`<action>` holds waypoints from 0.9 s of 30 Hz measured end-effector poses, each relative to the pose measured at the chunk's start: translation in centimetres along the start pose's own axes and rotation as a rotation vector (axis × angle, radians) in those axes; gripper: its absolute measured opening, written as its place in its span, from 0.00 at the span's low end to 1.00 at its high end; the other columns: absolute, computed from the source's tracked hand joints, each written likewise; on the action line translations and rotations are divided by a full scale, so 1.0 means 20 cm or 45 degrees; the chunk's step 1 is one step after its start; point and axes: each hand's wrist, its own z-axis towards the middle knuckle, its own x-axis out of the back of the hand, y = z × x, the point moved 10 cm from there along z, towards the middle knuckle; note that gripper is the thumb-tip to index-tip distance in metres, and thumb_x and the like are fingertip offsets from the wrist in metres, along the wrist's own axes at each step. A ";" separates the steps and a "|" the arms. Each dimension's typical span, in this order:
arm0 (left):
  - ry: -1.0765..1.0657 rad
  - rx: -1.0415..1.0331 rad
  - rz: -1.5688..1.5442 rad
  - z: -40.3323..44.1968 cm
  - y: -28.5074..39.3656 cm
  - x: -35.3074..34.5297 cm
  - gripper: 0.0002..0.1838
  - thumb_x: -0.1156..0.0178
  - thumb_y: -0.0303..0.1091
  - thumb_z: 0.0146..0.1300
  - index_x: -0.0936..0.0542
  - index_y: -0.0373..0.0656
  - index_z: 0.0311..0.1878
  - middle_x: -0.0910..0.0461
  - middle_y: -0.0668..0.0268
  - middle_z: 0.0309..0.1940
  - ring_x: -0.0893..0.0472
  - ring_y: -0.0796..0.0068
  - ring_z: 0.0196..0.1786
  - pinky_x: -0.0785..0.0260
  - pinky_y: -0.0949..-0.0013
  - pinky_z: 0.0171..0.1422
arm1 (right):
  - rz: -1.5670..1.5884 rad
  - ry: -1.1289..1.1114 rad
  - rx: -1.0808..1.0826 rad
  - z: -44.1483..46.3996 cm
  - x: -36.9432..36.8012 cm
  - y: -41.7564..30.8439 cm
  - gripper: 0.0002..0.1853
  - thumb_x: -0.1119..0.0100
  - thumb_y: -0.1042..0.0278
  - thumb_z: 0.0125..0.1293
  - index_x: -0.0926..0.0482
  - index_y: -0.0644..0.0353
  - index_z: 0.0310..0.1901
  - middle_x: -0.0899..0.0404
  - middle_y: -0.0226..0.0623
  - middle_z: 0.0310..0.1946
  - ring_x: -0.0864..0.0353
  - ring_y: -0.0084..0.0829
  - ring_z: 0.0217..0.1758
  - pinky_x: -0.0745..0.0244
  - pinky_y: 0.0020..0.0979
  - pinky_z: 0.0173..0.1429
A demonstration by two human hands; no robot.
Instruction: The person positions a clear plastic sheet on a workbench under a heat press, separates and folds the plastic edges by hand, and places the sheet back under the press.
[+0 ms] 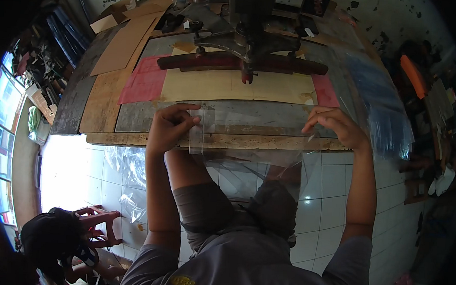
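A clear plastic sheet (253, 155) stretches between my two hands over the front edge of the workbench. My left hand (171, 128) is closed at its left side, with thumb and forefinger near the sheet's folded strip. On the other side, my right hand (338, 125) has its fingers bent down and pinches the sheet's right part. The sheet is see-through, so its exact outline is hard to follow. Beyond my hands stands a machine with a long dark press bar (242, 64) above a yellow sheet (236, 87) flanked by pink pieces.
Brown cardboard (122, 49) lies at the bench's left. Stacked blue-tinted plastic sheets (382, 104) hang over its right side. Loose clear plastic (133, 205) lies on the tiled floor. At lower left, another person (52, 241) is beside a red stool (102, 226).
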 end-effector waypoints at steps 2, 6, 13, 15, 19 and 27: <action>-0.014 0.001 0.002 0.00 0.01 -0.01 0.15 0.27 0.28 0.65 0.13 0.39 0.54 0.17 0.74 0.24 0.27 0.92 0.25 0.36 0.80 0.31 | -0.046 -0.001 -0.037 0.00 0.00 0.01 0.22 0.57 0.64 0.76 0.13 0.71 0.39 0.22 0.41 0.38 0.20 0.33 0.47 0.27 0.36 0.60; -0.048 0.025 -0.026 0.00 0.00 -0.02 0.15 0.28 0.28 0.65 0.14 0.39 0.54 0.16 0.73 0.24 0.26 0.91 0.24 0.35 0.80 0.31 | 0.048 -0.024 -0.165 -0.02 -0.01 0.09 0.17 0.50 0.68 0.74 0.16 0.70 0.33 0.23 0.38 0.41 0.21 0.32 0.49 0.26 0.35 0.58; -0.069 0.026 -0.045 -0.01 -0.01 -0.02 0.16 0.27 0.28 0.65 0.14 0.38 0.55 0.18 0.74 0.24 0.26 0.91 0.24 0.35 0.81 0.31 | -0.113 -0.137 -0.145 0.00 -0.04 0.07 0.19 0.45 0.65 0.76 0.19 0.67 0.27 0.24 0.38 0.42 0.21 0.28 0.47 0.25 0.31 0.53; -0.066 0.049 -0.026 -0.01 -0.01 -0.02 0.16 0.27 0.28 0.65 0.14 0.38 0.55 0.18 0.75 0.24 0.26 0.91 0.25 0.35 0.81 0.31 | -0.185 -0.057 -0.265 0.01 -0.01 0.14 0.20 0.43 0.63 0.76 0.20 0.66 0.26 0.23 0.35 0.37 0.20 0.26 0.43 0.25 0.29 0.49; -0.048 0.028 -0.037 -0.01 0.01 -0.02 0.16 0.27 0.28 0.64 0.14 0.38 0.54 0.18 0.74 0.24 0.25 0.91 0.25 0.35 0.81 0.31 | -0.371 0.044 -0.362 0.07 0.07 0.10 0.21 0.42 0.61 0.77 0.21 0.66 0.26 0.22 0.30 0.26 0.22 0.21 0.34 0.27 0.28 0.42; 0.033 -0.023 -0.053 -0.01 0.03 0.01 0.16 0.27 0.26 0.64 0.15 0.37 0.54 0.17 0.73 0.24 0.23 0.90 0.25 0.34 0.81 0.31 | -0.129 0.399 -0.401 0.10 0.13 0.11 0.13 0.39 0.64 0.76 0.19 0.63 0.33 0.18 0.30 0.26 0.20 0.18 0.32 0.28 0.26 0.40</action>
